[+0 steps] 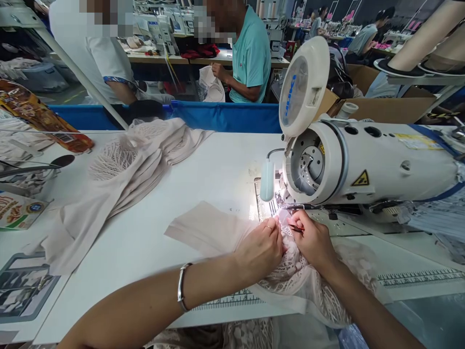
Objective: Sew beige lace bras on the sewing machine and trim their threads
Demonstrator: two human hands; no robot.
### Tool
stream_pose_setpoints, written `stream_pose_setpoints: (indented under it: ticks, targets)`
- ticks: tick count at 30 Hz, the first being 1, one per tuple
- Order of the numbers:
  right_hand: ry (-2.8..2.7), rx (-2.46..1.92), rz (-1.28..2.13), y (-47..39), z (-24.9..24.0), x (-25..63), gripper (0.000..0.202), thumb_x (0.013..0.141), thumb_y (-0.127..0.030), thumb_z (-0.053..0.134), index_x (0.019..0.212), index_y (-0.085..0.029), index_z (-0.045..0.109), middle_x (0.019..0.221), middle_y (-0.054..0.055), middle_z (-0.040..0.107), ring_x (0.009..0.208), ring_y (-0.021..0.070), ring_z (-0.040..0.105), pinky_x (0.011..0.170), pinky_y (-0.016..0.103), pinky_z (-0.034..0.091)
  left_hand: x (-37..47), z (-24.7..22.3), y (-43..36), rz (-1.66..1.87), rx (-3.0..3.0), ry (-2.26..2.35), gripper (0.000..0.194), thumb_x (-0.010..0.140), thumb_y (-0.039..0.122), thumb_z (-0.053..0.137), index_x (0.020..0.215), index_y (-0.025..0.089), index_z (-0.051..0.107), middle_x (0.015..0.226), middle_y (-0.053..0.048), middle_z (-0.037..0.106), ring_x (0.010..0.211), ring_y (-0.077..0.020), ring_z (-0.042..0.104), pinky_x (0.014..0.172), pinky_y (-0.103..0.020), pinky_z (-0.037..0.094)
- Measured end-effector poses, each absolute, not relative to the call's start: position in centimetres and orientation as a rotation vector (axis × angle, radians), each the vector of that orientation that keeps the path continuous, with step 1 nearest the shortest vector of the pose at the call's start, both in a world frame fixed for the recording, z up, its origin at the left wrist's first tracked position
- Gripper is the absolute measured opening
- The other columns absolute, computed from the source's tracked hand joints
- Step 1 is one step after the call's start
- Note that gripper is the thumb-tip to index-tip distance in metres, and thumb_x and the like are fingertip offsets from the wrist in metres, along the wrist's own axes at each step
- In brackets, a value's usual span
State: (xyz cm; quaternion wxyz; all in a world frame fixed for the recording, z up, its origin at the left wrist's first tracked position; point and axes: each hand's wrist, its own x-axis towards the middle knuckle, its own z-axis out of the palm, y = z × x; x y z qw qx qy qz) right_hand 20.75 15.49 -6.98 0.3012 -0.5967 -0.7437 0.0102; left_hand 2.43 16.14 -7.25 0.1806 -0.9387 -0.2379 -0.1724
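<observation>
Just in front of the sewing machine (319,160), both hands are close together over pale pink lace fabric (290,252). My left hand (263,245), wearing a ring and a bracelet, pinches the fabric's edge near the lit needle area. Closed round a small dark slender tool (297,228) is my right hand (312,240); its fingers also come up against the fabric, and the tool's exact kind is unclear. A smooth sheer panel (210,228) spreads left from under my left hand. More lace hangs over the table's front edge below my wrists.
A heap of similar fabric (145,155) lies on the white table (232,165) at left, near an orange snack packet (43,116). A small lamp (267,180) hangs beside the needle area. Two people sit beyond the blue cloth trough (228,115); a cardboard box (385,109) stands behind the machine.
</observation>
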Motion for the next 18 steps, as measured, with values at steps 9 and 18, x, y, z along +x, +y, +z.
stream_pose_setpoints:
  ticks: [9, 18]
  targets:
    - [-1.994, -1.606, 0.031, 15.44, -6.64, 20.51, 0.015, 0.09, -0.025, 0.047, 0.075, -0.025, 0.048, 0.054, -0.005, 0.051, 0.044, 0.0138, 0.05, 0.051, 0.025, 0.037, 2.22, -6.71, 16.26, -0.292, -2.747, -0.782, 0.041, 0.101, 0.02, 0.039, 0.129, -0.004, 0.057, 0.131, -0.026, 0.063, 0.122, -0.0314, 0.06, 0.108, -0.044, 0.039]
    - [-2.115, -1.459, -0.239, 15.22, -7.03, 20.43, 0.022, 0.099, -0.019, 0.047, 0.079, -0.021, 0.055, 0.053, -0.005, 0.054, 0.044, 0.0115, 0.055, 0.052, 0.024, 0.037, 1.94, -6.45, 17.15, -0.383, -2.804, -0.734, 0.037, 0.103, 0.022, 0.037, 0.118, 0.001, 0.065, 0.13, -0.024, 0.065, 0.111, -0.028, 0.063, 0.093, -0.04, 0.045]
